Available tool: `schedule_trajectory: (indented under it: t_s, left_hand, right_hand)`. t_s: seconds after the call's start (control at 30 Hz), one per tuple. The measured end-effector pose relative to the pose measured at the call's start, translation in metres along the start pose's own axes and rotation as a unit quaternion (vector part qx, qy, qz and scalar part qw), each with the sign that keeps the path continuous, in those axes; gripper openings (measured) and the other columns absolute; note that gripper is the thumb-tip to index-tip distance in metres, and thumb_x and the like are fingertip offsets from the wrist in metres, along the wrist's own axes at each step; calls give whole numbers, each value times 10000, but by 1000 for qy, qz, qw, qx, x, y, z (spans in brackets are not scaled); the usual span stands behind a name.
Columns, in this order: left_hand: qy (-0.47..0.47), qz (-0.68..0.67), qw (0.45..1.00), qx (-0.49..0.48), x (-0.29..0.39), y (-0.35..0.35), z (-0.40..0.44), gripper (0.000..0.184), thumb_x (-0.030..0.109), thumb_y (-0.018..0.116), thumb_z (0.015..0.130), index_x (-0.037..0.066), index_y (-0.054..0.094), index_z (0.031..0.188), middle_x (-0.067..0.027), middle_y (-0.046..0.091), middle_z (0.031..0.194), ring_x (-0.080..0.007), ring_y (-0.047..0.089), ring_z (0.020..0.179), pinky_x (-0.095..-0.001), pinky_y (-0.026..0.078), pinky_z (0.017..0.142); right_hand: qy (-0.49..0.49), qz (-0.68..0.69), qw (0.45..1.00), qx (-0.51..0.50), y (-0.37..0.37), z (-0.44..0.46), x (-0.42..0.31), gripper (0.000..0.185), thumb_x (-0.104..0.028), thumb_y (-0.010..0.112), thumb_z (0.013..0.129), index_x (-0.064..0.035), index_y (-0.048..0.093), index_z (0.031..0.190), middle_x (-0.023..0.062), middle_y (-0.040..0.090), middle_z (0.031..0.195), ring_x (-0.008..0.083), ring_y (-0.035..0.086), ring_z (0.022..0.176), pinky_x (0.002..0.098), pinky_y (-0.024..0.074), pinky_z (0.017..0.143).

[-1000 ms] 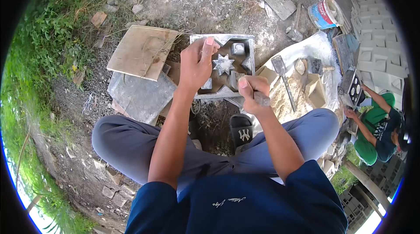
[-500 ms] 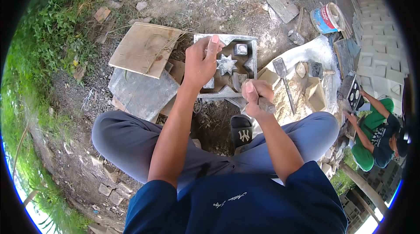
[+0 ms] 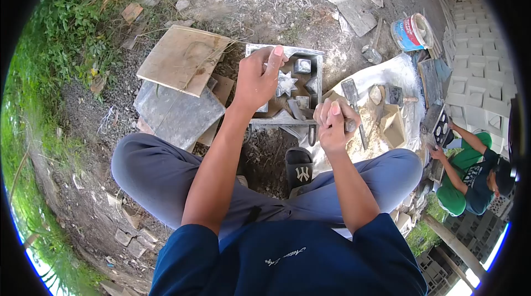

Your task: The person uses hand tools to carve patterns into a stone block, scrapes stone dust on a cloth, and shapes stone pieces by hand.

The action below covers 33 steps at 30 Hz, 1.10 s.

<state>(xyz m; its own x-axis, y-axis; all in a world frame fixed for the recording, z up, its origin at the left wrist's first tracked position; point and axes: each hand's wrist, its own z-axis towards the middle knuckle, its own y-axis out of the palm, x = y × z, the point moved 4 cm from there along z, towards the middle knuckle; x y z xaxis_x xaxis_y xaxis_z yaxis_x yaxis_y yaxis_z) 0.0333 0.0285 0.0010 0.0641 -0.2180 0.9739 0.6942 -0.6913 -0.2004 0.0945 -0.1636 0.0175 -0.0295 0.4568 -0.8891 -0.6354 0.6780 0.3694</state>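
Note:
A square grey mould frame (image 3: 319, 81) lies on the ground before me. Inside it stand a star-shaped block (image 3: 286, 83) and a small cube (image 3: 302, 66). My left hand (image 3: 259, 79) is over the frame's left side, fingers curled and thumb raised; whatever they hold, if anything, is hidden. At the frame's near right corner, my right hand (image 3: 337, 125) is closed round the handle of a short hand tool. Its flat grey head (image 3: 296, 111) reaches over the frame's near edge, and the handle's end sticks out on the right. I cannot tell its exact kind.
On the right a white sack (image 3: 406, 69) carries sandy powder (image 3: 373, 127), a long-handled flat tool (image 3: 352, 97) and stones. Boards (image 3: 180, 61) are stacked left. A paint bucket (image 3: 409, 33) stands farther back. Another person (image 3: 470, 171) works at far right.
My right hand has shifted right and slightly nearer to me, turning so that more of the tool shows. The left hand stays over the frame, moved slightly right.

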Motion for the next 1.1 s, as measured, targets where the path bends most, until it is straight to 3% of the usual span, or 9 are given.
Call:
schedule_trajectory:
  t_s: [0.13,0.33,0.47,0.6,0.7,0.77,0.83,0.97,1.1]
  left_hand:
    - [-19,8,1000,-19,-4,0,2,539,415,466,1064,-62,689,952,-114,684,808,-167,632,776,-314,503,742]
    - [-16,9,1000,-22,-1,4,3,531,398,463,1067,-66,690,944,-120,689,803,-171,637,772,-322,506,738]
    - [-14,14,1000,-22,0,-2,0,525,390,460,1068,-63,692,936,-124,689,800,-170,638,764,-320,508,738]
    - [-32,17,999,-22,1,-1,1,527,393,458,1069,-60,690,932,-122,686,799,-175,639,767,-317,508,745]
    - [-10,16,1000,-13,-1,-4,1,535,402,455,1068,-58,692,932,-122,687,802,-175,643,777,-316,510,747]
    - [-1,23,999,-26,0,-1,0,539,407,454,1069,-61,691,947,-125,690,817,-176,645,785,-315,511,752]
    - [-7,24,999,-31,0,0,3,541,410,457,1068,-64,689,951,-126,690,820,-180,645,785,-318,511,756]
    - [-24,27,999,-30,-6,-6,-3,555,425,469,1062,-73,687,953,-124,695,827,-181,648,788,-321,515,758]
    - [-26,34,999,-32,-10,-9,-5,562,435,473,1060,-72,688,950,-123,700,820,-179,649,779,-324,517,751]
  right_hand:
    - [-38,-48,998,-32,8,4,-8,423,-127,562,994,-62,390,613,11,366,555,115,334,492,296,283,443]
    - [-28,-110,993,-36,-2,9,23,290,-93,619,972,27,512,731,30,476,554,125,379,442,308,316,436]
    - [-116,-132,963,-204,6,6,19,86,-7,602,950,32,553,892,35,460,539,149,385,423,304,324,436]
    - [-140,-230,961,-63,-6,2,25,140,-108,626,941,-9,553,1007,36,430,535,148,351,427,294,297,441]
    - [-129,-22,983,-131,19,8,4,110,-101,608,962,-28,533,1000,40,423,540,131,351,451,298,283,442]
    - [-37,-7,998,-52,14,6,19,334,-219,612,961,-24,453,742,24,356,512,126,335,453,303,243,447]
    - [-9,-35,991,-127,13,19,9,686,-481,536,995,-43,298,523,19,318,501,139,318,448,310,201,454]
    - [-12,-70,985,-155,16,16,13,765,-641,419,992,-36,293,541,28,308,507,149,323,458,318,183,459]
    - [76,-4,992,-103,10,20,9,695,-543,445,989,-26,318,542,35,304,506,150,287,478,324,186,491]
